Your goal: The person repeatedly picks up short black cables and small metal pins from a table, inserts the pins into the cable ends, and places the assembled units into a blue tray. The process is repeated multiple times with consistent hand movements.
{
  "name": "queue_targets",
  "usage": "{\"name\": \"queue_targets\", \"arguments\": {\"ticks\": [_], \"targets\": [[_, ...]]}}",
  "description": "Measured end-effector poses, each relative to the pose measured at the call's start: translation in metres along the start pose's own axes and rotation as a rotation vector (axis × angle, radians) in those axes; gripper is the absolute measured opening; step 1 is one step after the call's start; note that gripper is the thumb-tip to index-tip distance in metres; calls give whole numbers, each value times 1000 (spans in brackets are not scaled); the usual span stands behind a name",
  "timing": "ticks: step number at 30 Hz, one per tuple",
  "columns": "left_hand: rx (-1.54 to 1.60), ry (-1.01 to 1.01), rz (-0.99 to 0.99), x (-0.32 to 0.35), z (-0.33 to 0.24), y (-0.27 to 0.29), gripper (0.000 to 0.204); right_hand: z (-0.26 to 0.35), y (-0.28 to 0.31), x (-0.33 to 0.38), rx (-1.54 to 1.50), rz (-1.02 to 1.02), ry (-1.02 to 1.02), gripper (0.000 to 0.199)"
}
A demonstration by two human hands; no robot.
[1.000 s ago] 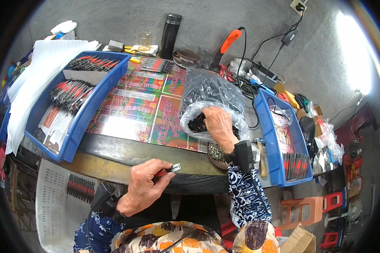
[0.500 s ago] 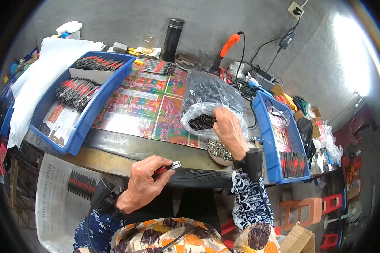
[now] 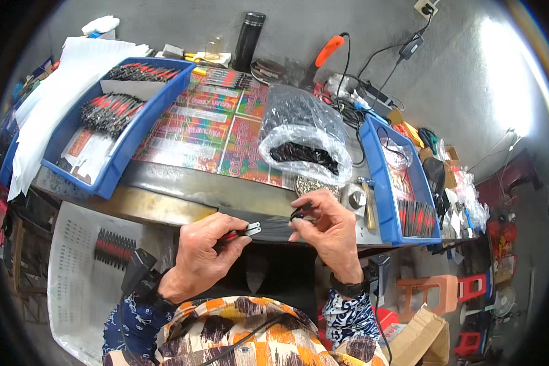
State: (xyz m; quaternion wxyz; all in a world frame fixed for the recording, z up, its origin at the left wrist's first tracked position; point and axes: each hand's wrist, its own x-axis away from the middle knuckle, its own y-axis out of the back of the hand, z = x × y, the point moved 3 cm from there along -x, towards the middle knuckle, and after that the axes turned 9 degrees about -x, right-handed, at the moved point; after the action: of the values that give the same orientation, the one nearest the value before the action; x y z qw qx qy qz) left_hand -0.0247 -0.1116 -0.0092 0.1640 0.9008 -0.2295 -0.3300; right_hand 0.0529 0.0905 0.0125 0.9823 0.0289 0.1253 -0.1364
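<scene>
My left hand (image 3: 201, 256) is closed around a red-and-black handle piece; its flat metal end with holes (image 3: 253, 229) sticks out past the fingertips. Across from it, my right hand (image 3: 330, 235) pinches a small dark part (image 3: 301, 210) between thumb and index finger. A gap separates the two pieces, both in front of the table's near edge. Beyond my right hand lies a clear plastic bag (image 3: 302, 110), its mouth turned toward me, filled with black parts (image 3: 305, 155). A dish of small metal pieces (image 3: 312, 185) is partly hidden behind my right hand.
Blue trays (image 3: 113, 174) (image 3: 377, 165) holding red-and-black pieces flank the work area. A hammer's wooden handle (image 3: 369, 210) lies by the right tray. An orange-handled tool (image 3: 328, 52) and a black flask (image 3: 249, 43) stand behind. A white basket (image 3: 73, 293) sits lower left.
My right hand has come out of the plastic bag with a small dark part and moved down toward my left hand. The left hand keeps its piece. The whole view has shifted slightly.
</scene>
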Motion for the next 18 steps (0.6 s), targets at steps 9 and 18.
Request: {"name": "queue_targets", "arguments": {"ticks": [9, 18], "targets": [[0, 10, 74, 9, -10, -9, 19, -20, -3, 33, -294, 9, -109, 23], [-26, 43, 156, 3, -1, -29, 19, -44, 7, 36, -255, -45, -184, 23]]}}
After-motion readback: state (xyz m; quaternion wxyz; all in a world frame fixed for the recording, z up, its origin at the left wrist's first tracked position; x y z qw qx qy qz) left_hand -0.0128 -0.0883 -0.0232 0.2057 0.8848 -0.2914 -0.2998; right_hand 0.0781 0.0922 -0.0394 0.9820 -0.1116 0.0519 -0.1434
